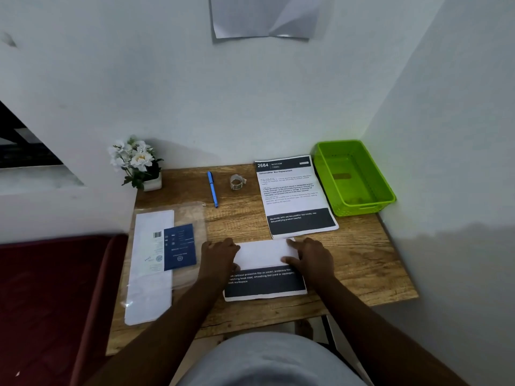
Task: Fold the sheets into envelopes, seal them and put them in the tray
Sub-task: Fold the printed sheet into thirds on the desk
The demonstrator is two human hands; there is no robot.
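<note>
— Two hands on the paper?
— Yes: left hand (220, 253) and right hand (309, 256) press flat, fingers straight, grasping nothing, on the folded sheet (264, 270), white flap over its black printed band, on the grainy wooden table (362, 263).
— The tray?
— Green plastic tray (354, 176), perforated, far right, beside the printed stack (295, 196).

Both arms extended forward, left hand (218, 254) and right hand (312, 256) palms down, fingers (289, 259) pressing flat, well apart.

Both hands, left (220, 253) and right (312, 256), press a folded sheet (263, 256) flat on the table (362, 263).
</note>
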